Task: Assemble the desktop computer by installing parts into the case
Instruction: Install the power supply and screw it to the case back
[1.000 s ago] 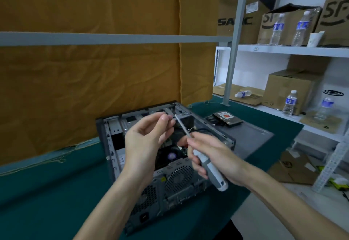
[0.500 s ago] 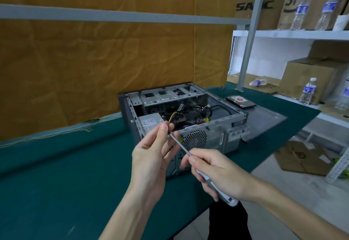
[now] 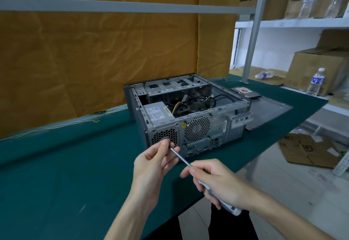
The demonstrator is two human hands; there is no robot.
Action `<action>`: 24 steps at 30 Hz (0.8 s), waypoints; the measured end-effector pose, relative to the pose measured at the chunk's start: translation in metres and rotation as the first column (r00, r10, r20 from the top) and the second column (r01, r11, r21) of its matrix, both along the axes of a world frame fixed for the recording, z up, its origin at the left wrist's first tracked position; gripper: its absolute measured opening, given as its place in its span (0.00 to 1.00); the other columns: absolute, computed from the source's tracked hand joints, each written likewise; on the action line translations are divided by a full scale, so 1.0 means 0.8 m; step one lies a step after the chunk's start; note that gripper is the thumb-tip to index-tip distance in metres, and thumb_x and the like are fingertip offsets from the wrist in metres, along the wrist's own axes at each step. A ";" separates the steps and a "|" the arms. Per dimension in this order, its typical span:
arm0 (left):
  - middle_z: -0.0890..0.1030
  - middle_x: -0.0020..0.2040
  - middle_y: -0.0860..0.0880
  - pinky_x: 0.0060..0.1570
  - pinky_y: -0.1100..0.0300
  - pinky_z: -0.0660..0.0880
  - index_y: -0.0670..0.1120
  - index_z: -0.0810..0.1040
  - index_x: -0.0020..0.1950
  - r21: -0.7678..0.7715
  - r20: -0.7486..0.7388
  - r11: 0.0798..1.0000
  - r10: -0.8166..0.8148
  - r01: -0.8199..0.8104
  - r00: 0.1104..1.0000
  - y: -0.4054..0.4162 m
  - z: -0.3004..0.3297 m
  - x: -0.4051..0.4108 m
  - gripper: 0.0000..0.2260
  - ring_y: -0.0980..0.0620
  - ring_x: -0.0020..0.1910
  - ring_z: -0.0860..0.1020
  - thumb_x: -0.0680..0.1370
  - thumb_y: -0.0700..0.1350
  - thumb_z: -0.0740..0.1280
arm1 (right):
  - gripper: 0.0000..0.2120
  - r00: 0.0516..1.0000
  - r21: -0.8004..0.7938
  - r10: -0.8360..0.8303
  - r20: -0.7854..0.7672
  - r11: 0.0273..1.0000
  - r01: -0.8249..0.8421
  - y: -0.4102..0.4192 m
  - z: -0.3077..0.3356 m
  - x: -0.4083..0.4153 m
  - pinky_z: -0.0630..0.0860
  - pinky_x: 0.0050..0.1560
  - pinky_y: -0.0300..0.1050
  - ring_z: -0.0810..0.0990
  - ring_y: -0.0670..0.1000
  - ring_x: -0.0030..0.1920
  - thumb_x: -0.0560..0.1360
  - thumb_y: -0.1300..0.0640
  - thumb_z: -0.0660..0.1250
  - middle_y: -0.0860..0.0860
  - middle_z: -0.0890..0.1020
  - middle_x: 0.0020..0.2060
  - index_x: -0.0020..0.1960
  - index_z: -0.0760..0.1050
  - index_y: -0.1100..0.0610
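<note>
Hands lower than before; right hand (image 3: pixel 219 185) grips screwdriver (image 3: pixel 181 156); left hand (image 3: pixel 153 166) pinches its tip.

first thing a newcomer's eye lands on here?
Probably the two hands low in the middle: the right hand grips a screwdriver while the left hand pinches at its tip. Just behind them the open computer case lies on the green table, its cables showing. A mustard cloth backdrop fills the rear.

Dim even light, soft blur, bowed edges
</note>
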State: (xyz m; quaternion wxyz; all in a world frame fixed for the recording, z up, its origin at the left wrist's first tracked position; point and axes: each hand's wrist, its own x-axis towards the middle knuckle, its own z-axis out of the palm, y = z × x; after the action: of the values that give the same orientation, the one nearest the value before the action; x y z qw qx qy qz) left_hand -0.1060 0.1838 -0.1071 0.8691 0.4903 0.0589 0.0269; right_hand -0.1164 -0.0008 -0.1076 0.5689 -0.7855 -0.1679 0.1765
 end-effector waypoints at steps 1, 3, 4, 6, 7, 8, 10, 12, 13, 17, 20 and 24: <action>0.86 0.52 0.41 0.44 0.61 0.82 0.39 0.85 0.53 -0.029 -0.026 0.999 -0.022 0.021 0.999 0.002 -0.004 0.002 0.11 0.45 0.54 0.85 0.78 0.45 0.71 | 0.14 1.000 0.000 -0.012 -0.015 1.000 0.012 0.002 -0.003 0.000 0.66 0.21 0.41 0.68 0.49 0.20 0.86 0.53 0.58 0.49 0.74 0.34 0.54 0.83 0.52; 0.86 0.53 0.41 0.43 0.61 0.82 0.37 0.83 0.57 -0.085 -0.072 0.995 -0.049 0.043 0.996 0.003 -0.012 0.005 0.12 0.46 0.54 0.85 0.79 0.44 0.71 | 0.14 0.998 0.001 -0.035 -0.055 0.999 0.035 0.007 -0.006 0.001 0.66 0.21 0.41 0.68 0.49 0.20 0.86 0.55 0.58 0.50 0.74 0.34 0.55 0.82 0.55; 0.86 0.53 0.41 0.43 0.61 0.82 0.37 0.83 0.58 -0.106 -0.092 0.994 -0.052 0.042 0.994 0.004 -0.016 0.007 0.12 0.47 0.54 0.85 0.79 0.44 0.71 | 0.14 0.996 -0.001 -0.043 -0.079 0.999 0.043 0.010 -0.008 0.001 0.67 0.21 0.41 0.68 0.49 0.20 0.86 0.55 0.58 0.50 0.75 0.34 0.55 0.82 0.56; 0.86 0.54 0.41 0.43 0.61 0.82 0.38 0.83 0.58 -0.136 -0.119 0.990 -0.056 0.040 0.991 0.005 -0.023 0.009 0.11 0.49 0.52 0.86 0.79 0.43 0.71 | 0.14 0.987 0.020 -0.043 -0.155 0.999 0.046 0.015 -0.010 0.000 0.68 0.22 0.41 0.68 0.49 0.21 0.85 0.55 0.59 0.51 0.75 0.34 0.56 0.83 0.57; 0.86 0.54 0.41 0.43 0.62 0.82 0.38 0.83 0.57 -0.148 -0.128 0.988 -0.064 0.045 0.990 0.006 -0.027 0.009 0.10 0.50 0.52 0.86 0.79 0.43 0.71 | 0.14 0.977 0.045 -0.034 -0.208 0.998 0.045 0.017 -0.012 -0.001 0.68 0.22 0.41 0.68 0.49 0.22 0.85 0.54 0.60 0.51 0.75 0.34 0.56 0.83 0.57; 0.86 0.54 0.42 0.43 0.62 0.82 0.39 0.84 0.56 -0.158 -0.136 0.986 -0.075 0.053 0.988 0.007 -0.030 0.009 0.10 0.50 0.51 0.86 0.79 0.43 0.71 | 0.14 0.965 0.074 -0.023 -0.262 0.996 0.044 0.019 -0.013 -0.003 0.68 0.22 0.41 0.68 0.49 0.22 0.85 0.54 0.60 0.52 0.75 0.34 0.56 0.83 0.58; 0.86 0.53 0.42 0.43 0.62 0.82 0.39 0.84 0.55 -0.166 -0.152 0.984 -0.084 0.059 0.985 0.009 -0.036 0.008 0.09 0.51 0.51 0.86 0.79 0.43 0.71 | 0.13 0.940 0.116 -0.005 -0.341 0.992 0.048 0.022 -0.016 -0.006 0.68 0.23 0.40 0.68 0.49 0.23 0.85 0.54 0.61 0.52 0.75 0.33 0.56 0.83 0.59; 0.86 0.53 0.42 0.43 0.62 0.82 0.37 0.83 0.58 -0.168 -0.174 0.985 -0.072 0.042 0.982 0.009 -0.041 0.007 0.11 0.51 0.50 0.86 0.80 0.43 0.70 | 0.13 0.920 0.137 -0.006 -0.391 0.988 0.065 0.029 -0.020 -0.010 0.68 0.23 0.40 0.69 0.49 0.23 0.84 0.54 0.62 0.53 0.75 0.33 0.57 0.82 0.60; 0.86 0.52 0.41 0.43 0.62 0.82 0.36 0.82 0.59 -0.170 -0.185 0.985 -0.066 0.034 0.980 0.009 -0.044 0.006 0.11 0.51 0.50 0.86 0.80 0.42 0.69 | 0.13 0.911 0.145 -0.015 -0.412 0.986 0.081 0.034 -0.022 -0.012 0.68 0.23 0.40 0.69 0.49 0.23 0.83 0.54 0.63 0.53 0.75 0.32 0.57 0.81 0.61; 0.86 0.54 0.39 0.45 0.63 0.83 0.33 0.79 0.61 -0.148 -0.214 0.989 -0.041 0.009 0.976 0.012 -0.050 0.003 0.11 0.50 0.48 0.86 0.82 0.38 0.67 | 0.13 0.878 0.182 -0.070 -0.473 0.968 0.175 0.058 -0.031 -0.017 0.68 0.23 0.40 0.69 0.49 0.22 0.82 0.58 0.62 0.54 0.74 0.31 0.59 0.77 0.67; 0.86 0.54 0.39 0.51 0.60 0.81 0.33 0.80 0.60 -0.115 -0.225 0.993 -0.027 0.001 0.974 0.018 -0.055 0.000 0.10 0.51 0.46 0.86 0.82 0.38 0.67 | 0.12 0.867 0.199 -0.058 -0.495 0.964 0.177 0.073 -0.033 -0.017 0.68 0.24 0.41 0.69 0.50 0.23 0.81 0.59 0.62 0.54 0.74 0.30 0.57 0.76 0.67; 0.86 0.54 0.40 0.52 0.62 0.81 0.34 0.80 0.59 -0.110 -0.197 0.994 -0.019 -0.003 0.980 0.028 -0.059 0.002 0.10 0.52 0.48 0.86 0.82 0.39 0.66 | 0.09 0.869 0.213 -0.047 -0.493 0.961 0.173 0.084 -0.036 -0.015 0.69 0.24 0.41 0.69 0.50 0.23 0.81 0.58 0.61 0.53 0.74 0.30 0.54 0.78 0.61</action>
State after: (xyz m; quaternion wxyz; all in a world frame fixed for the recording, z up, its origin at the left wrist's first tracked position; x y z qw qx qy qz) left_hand -0.1048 0.2058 -0.1539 0.8847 0.4424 0.1442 -0.0287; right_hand -0.1285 0.0663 -0.1365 0.6965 -0.6464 0.0041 0.3113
